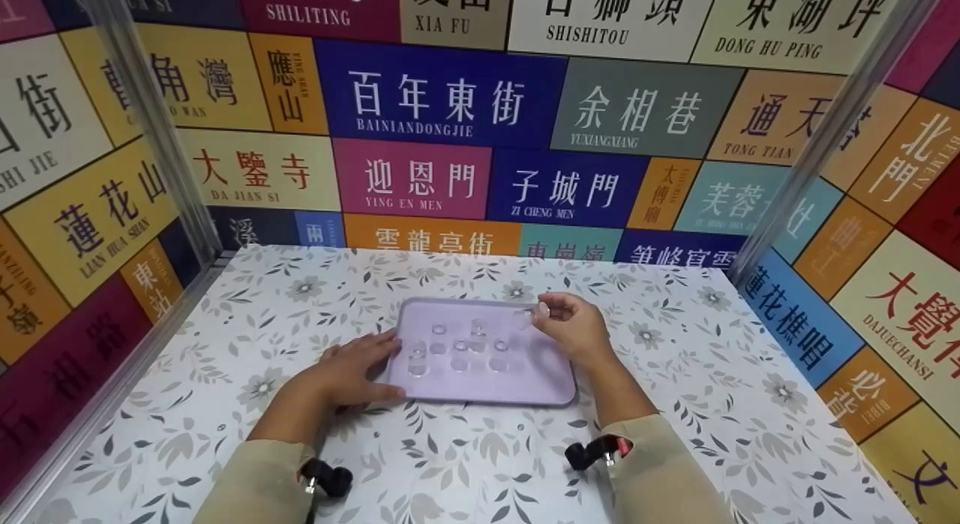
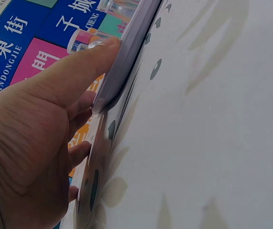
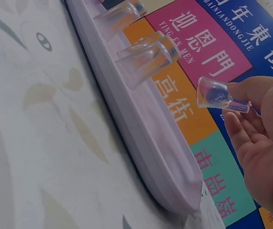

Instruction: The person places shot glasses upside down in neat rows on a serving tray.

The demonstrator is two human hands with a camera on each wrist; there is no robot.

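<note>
The purple tray (image 1: 525, 385) lies on the table with several small clear shot glasses (image 1: 460, 359) standing on it. My left hand (image 1: 337, 374) rests at the tray's left edge, fingers spread along the side and thumb at the near left corner. The left wrist view shows that thumb touching the rim, close to a clear glass (image 2: 79, 42). Over the tray's far right corner, my right hand (image 1: 581, 332) pinches one clear shot glass (image 3: 213, 93) between thumb and fingers. This glass is tilted onto its side, its wide end facing away from the palm, above the tray's surface.
A white tablecloth (image 1: 262, 389) with grey leaves and flowers covers the table around the tray. Behind it stands a wall (image 1: 442, 96) of coloured panels with Chinese place names. Black wrist cameras (image 1: 330, 479) sit at both sleeves.
</note>
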